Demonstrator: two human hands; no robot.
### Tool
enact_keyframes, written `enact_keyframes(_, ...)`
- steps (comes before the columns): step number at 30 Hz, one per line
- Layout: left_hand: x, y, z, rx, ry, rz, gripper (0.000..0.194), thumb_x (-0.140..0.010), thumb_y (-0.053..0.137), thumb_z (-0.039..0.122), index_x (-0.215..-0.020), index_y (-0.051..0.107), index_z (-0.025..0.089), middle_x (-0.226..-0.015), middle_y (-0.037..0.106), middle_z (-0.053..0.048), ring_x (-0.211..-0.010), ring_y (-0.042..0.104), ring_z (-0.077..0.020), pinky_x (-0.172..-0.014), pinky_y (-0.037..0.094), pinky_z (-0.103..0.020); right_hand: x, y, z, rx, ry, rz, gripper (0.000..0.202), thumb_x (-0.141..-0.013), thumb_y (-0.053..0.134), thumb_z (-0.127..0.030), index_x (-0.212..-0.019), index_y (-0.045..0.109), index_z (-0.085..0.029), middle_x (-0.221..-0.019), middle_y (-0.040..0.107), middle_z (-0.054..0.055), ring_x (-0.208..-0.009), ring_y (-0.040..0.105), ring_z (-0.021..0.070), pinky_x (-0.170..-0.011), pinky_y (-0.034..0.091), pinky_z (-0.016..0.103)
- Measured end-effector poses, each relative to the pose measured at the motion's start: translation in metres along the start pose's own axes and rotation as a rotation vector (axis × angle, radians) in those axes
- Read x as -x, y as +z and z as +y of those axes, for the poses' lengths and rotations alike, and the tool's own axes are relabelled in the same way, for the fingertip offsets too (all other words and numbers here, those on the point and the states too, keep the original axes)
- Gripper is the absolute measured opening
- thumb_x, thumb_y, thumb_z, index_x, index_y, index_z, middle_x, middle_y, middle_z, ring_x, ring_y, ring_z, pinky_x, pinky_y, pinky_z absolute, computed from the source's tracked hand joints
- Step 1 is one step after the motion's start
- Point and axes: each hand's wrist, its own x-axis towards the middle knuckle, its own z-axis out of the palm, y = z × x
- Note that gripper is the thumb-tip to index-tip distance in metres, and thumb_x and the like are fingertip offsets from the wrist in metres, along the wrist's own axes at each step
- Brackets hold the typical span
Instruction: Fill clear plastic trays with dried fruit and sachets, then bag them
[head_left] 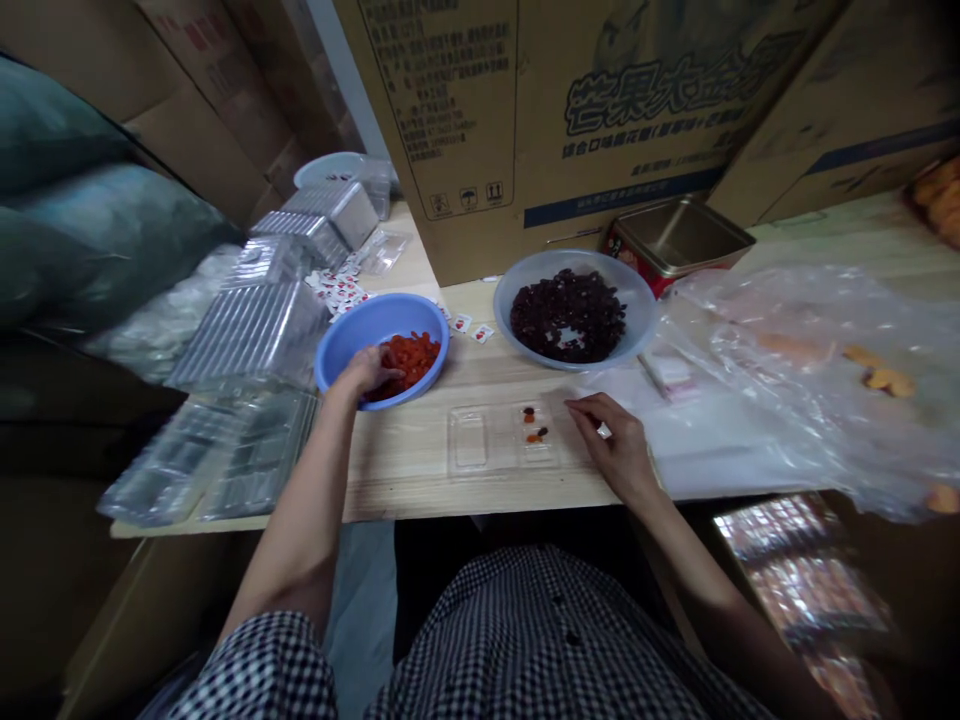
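Note:
My left hand (373,370) reaches into a blue bowl (339,345), its fingertips closed among orange-red pieces (415,355); what they grip is hidden. Just right of a clear plastic tray (471,440), my right hand (611,440) hovers with thumb and forefinger pinched together. Anything between those fingertips is too small to name. Two small groups of dark and orange pieces (534,437) lie in the tray's right part, while its left compartment holds nothing. Behind my right hand, a pale translucent bowl (640,300) contains dark dried pieces (568,305).
Stacks of clear plastic trays (240,335) stand at the left, near scattered small packets (341,290). Large cardboard boxes (480,120) rise behind. An open tin (690,235) is at the back right. Clear plastic bags (810,360) cover the right side. Wrapped packs (806,570) sit below the table edge.

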Motion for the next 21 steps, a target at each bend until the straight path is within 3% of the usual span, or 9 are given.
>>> enact_keyframes(2,0.005,0.001,0.001,-0.033,0.014,-0.007,0.017,-0.06,0.077,0.028,-0.062,0.062,0.022,-0.058,0.061,-0.002,-0.065,0.058,-0.0219,-0.067,0.043,-0.031,-0.001,-0.003,0.001,0.003,0.004,0.004,0.022,-0.098,0.05,-0.036,-0.104,0.07,-0.027,-0.093,0.065,0.007,-0.079,0.061,0.0224,-0.07,0.052,0.037)
enact_keyframes(4,0.016,0.001,0.003,0.005,0.02,0.077,0.012,-0.065,0.072,0.027,-0.066,0.062,0.02,-0.061,0.062,-0.001,-0.066,0.057,-0.0196,-0.068,0.042,-0.03,-0.002,-0.001,0.008,0.014,0.01,0.0,0.021,-0.097,0.052,-0.036,-0.101,0.07,-0.027,-0.089,0.065,0.006,-0.075,0.06,0.0222,-0.066,0.052,0.037)
enact_keyframes(7,0.03,0.002,0.002,0.245,0.039,0.23,0.016,-0.068,0.07,0.031,-0.074,0.063,0.018,-0.068,0.064,-0.001,-0.066,0.056,-0.016,-0.068,0.043,-0.028,-0.002,0.004,0.018,0.016,0.015,-0.022,0.019,-0.096,0.054,-0.036,-0.1,0.069,-0.027,-0.088,0.066,0.006,-0.073,0.059,0.0222,-0.062,0.05,0.037)
enact_keyframes(12,0.04,-0.002,0.004,0.665,0.122,0.236,0.034,-0.068,0.073,0.043,-0.087,0.065,0.016,-0.075,0.065,-0.002,-0.068,0.058,-0.0139,-0.069,0.047,-0.027,-0.001,0.013,0.011,-0.05,0.018,-0.062,0.018,-0.095,0.055,-0.037,-0.102,0.07,-0.029,-0.094,0.068,0.006,-0.079,0.062,0.0228,-0.066,0.051,0.037)
enact_keyframes(16,0.076,0.003,0.046,0.814,0.192,0.197,0.034,-0.073,0.075,0.043,-0.091,0.064,0.017,-0.082,0.067,-0.003,-0.075,0.061,-0.0147,-0.073,0.049,-0.027,-0.002,0.022,-0.011,-0.217,0.085,-0.086,0.018,-0.094,0.059,-0.038,-0.099,0.072,-0.027,-0.096,0.067,0.006,-0.085,0.063,0.0213,-0.075,0.054,0.037)
enact_keyframes(21,0.149,0.041,0.126,0.94,0.375,-0.108,0.022,-0.084,0.071,0.035,-0.095,0.065,0.018,-0.092,0.07,-0.005,-0.082,0.065,-0.0158,-0.078,0.051,-0.028,-0.004,0.036,-0.039,-0.584,0.142,-0.131,0.028,-0.086,0.072,-0.037,-0.112,0.069,-0.029,-0.114,0.062,0.005,-0.092,0.064,0.0173,-0.075,0.057,0.032)
